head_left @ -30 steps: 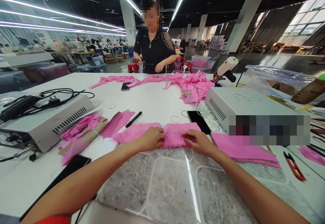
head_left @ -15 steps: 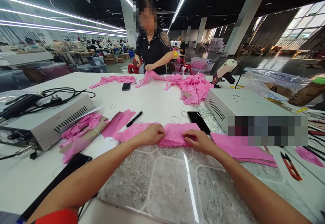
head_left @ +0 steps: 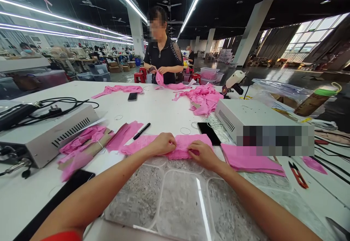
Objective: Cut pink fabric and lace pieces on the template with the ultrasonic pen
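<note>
A pink lace-edged fabric piece [head_left: 182,147] lies flat across the front edge of a grey marble-patterned mat [head_left: 179,201]. My left hand [head_left: 164,144] is closed in a pinch on its middle part. A short way to the right, my right hand [head_left: 202,154] pinches the lower lace edge between thumb and fingers. Just beyond the fabric are a black pen [head_left: 142,131] and a dark phone [head_left: 208,133]. To the right sits a folded stack of pink cloth [head_left: 251,159]; at left, a pink bundle on brown card [head_left: 84,142] is held by a band.
Grey metal boxes stand left [head_left: 49,135] and right [head_left: 254,115]. Red-handled thread snips [head_left: 298,175] lie at right. Across the table, a co-worker [head_left: 163,57] holds pink cloth beside a heap of pink garments [head_left: 203,98]. White elastic loops [head_left: 218,126] lie near the phone.
My right hand has shifted left along the fabric, closer to my left hand, which stays in place. The co-worker's hands have come together on their cloth. The view has turned slightly.
</note>
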Demonstrator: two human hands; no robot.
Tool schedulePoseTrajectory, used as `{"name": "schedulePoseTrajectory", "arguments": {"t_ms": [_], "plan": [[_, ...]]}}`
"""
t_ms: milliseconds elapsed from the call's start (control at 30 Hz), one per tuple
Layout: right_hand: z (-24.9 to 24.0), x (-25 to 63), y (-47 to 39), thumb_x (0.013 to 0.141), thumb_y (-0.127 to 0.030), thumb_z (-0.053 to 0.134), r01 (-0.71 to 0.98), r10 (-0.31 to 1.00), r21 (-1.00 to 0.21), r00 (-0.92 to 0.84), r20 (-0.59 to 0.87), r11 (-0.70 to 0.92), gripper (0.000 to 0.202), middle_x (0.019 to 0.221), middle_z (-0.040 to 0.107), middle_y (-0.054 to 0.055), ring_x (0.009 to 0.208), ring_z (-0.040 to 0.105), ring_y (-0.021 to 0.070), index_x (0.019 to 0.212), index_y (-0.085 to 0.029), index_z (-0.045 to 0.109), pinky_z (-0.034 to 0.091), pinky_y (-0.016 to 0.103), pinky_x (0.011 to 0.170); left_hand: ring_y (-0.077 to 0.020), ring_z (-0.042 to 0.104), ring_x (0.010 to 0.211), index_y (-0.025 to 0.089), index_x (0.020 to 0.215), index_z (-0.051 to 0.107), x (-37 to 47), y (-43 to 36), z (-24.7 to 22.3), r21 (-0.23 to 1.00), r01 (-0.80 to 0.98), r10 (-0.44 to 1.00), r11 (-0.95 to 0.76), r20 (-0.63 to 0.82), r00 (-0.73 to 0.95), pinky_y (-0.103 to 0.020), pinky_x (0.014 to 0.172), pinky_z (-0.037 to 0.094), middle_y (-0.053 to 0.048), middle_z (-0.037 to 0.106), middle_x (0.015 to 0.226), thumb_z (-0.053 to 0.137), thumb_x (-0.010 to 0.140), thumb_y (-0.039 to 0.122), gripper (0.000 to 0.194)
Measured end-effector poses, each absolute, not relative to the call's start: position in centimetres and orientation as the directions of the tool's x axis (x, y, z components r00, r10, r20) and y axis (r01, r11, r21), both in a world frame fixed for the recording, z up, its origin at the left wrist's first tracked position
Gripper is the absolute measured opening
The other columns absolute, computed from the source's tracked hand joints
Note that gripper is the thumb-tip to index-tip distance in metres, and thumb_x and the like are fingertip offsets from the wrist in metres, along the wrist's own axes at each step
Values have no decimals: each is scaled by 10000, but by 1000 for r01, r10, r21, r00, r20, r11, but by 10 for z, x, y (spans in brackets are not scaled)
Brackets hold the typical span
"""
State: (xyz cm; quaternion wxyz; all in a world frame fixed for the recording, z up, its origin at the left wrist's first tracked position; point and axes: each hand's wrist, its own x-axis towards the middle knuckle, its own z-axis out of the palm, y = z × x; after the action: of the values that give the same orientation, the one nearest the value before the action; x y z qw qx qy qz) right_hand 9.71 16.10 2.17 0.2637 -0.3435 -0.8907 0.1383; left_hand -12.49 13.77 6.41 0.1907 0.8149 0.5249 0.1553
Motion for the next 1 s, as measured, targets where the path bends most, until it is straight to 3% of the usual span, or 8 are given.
{"name": "schedulePoseTrajectory", "arguments": {"t_ms": [100, 200, 367, 633, 767, 900, 1000], "plan": [[17, 99, 164, 824, -131, 569, 564, 689, -395, -582, 433, 725, 135, 859, 706, 51, 827, 644, 183, 840, -201, 683, 508, 304, 736, -158, 633, 855, 137, 936, 646, -123, 138, 66, 481, 791, 919, -380, 99, 381, -347, 797, 536, -39, 658, 960, 611, 921, 298, 166], [15, 108, 169, 802, -103, 544, 607, 696, -359, -518, 497, 708, 159, 888, 698, 69, 854, 638, 199, 854, -190, 666, 515, 321, 746, -139, 626, 820, 157, 740, 647, -123, 136, 70, 494, 774, 917, -396, 161, 366, -286, 798, 502, -21, 663, 885, 590, 838, 127, 117], [15, 135, 161, 793, -75, 497, 635, 674, -307, -482, 560, 709, 201, 860, 680, 71, 818, 627, 195, 845, -197, 648, 513, 316, 706, -137, 614, 838, 169, 677, 617, -136, 110, 79, 506, 738, 892, -447, 195, 407, -246, 793, 471, -21, 641, 899, 529, 747, 51, 163], [14, 131, 69, 807, -22, 465, 369, 443, -247, -776, 449, 896, 250, 834, 675, 72, 733, 625, 167, 866, -183, 647, 500, 269, 633, -111, 580, 731, 174, 662, 609, -179, 24, 78, 490, 737, 833, -465, -39, 552, -185, 672, 428, 9, 598, 802, 546, 695, 10, 179], [25, 119, 55, 818, -65, 505, 258, 383, -358, -857, 345, 897, 194, 794, 664, 49, 695, 618, 156, 863, -192, 645, 495, 259, 618, -88, 574, 657, 188, 672, 635, -190, 9, 77, 444, 765, 811, -467, -130, 571, -171, 632, 419, 29, 607, 761, 579, 706, 5, 194], [31, 108, 90, 874, -134, 493, 319, 485, -396, -751, 448, 861, 169, 851, 682, 68, 756, 645, 162, 906, -184, 651, 510, 265, 663, -149, 607, 793, 176, 840, 664, -173, 29, 72, 333, 840, 882, -428, -47, 468, -235, 723, 454, -33, 626, 885, 555, 860, 121, 123], [28, 98, 122, 869, -177, 525, 481, 645, -442, -658, 390, 757, 144, 891, 689, 67, 760, 646, 168, 917, -189, 660, 507, 274, 652, -208, 589, 971, 172, 967, 655, -148, 58, 62, 251, 871, 904, -422, 39, 427, -314, 857, 455, -81, 619, 1039, 544, 896, 163, 132]]}}
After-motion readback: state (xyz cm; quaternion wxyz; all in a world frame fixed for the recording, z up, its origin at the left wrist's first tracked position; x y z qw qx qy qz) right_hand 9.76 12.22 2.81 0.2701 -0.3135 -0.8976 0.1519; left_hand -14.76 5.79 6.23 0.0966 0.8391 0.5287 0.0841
